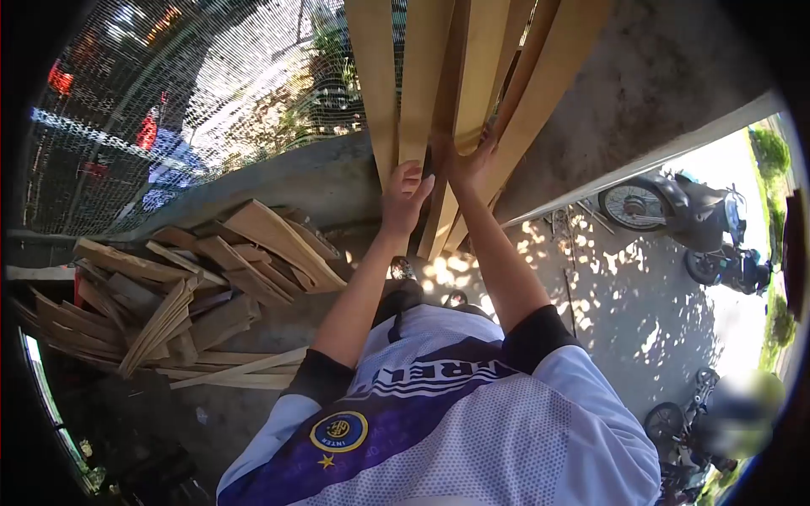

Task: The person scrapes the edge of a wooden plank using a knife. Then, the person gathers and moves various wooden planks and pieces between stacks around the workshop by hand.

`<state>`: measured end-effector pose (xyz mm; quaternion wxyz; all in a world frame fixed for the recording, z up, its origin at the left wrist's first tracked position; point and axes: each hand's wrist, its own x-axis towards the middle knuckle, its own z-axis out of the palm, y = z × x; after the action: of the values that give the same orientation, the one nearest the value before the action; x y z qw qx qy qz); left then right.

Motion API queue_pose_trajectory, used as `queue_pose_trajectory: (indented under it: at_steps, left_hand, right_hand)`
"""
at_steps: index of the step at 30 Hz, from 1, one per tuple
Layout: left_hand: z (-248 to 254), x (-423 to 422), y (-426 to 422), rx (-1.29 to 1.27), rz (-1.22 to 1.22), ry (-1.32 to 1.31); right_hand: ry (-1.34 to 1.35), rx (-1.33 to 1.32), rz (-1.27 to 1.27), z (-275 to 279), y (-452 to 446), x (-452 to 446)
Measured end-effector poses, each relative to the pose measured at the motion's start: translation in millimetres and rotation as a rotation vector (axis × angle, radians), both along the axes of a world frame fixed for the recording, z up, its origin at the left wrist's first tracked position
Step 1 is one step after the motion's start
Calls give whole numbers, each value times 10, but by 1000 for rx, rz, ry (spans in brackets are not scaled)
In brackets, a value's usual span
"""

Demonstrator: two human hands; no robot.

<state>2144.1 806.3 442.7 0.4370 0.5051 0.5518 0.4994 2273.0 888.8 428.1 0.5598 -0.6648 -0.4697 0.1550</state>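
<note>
Several long wooden boards [472, 76] stand upright side by side against the wall in front of me, their lower ends near the ground. My left hand [407, 198] is at the front of the boards on the left, its fingers curled and the thumb apart, with nothing visible held in it. Just to its right, my right hand [474, 169] touches the middle boards, thumb and fingers spread around a board's edge. Part of that hand lies in shadow between the boards, so its grip is only partly visible.
A pile of wood offcuts [245, 261] lies on the ground to the left. Behind it hangs a mesh net [236, 110]. A concrete wall [624, 110] runs behind the boards. At the right stand a motorcycle [675, 204] and another [692, 422] lower down.
</note>
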Motion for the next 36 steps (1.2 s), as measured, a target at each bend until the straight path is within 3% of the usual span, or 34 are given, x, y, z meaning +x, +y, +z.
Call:
queue_pose_trajectory:
  at_steps: [8,10,15,19,22,27,30,32,36]
  left_hand:
    - [208,271,513,104,-191,-71]
    - [184,268,554,96,-245,-70]
    - [293,293,544,74,-316,69]
    - [307,316,347,157,-196,49]
    - [272,383,167,226,-145,34]
    - [607,489,-509,209,-37,-80]
    - [570,396,-899,294,49,-143]
    - [673,300,-1242,258,31,-223]
    - [831,199,-1837,360,174,-208]
  right_hand:
    - [-101,-72,2,-127,-139,72]
    - [-162,10,-13,-61,-171,64]
    - [-218,-60,45,82,-273,163]
    - [-181,-37,81,150,-429,165]
    - [-143,-85,223,160,-622,234]
    - [-90,95,530,-78,-990,333]
    - [-146,-85,735,171,-1378,334]
    - [-157,113,860,178,-1582,247]
    - [-142,107,1089,276,-2113,-5]
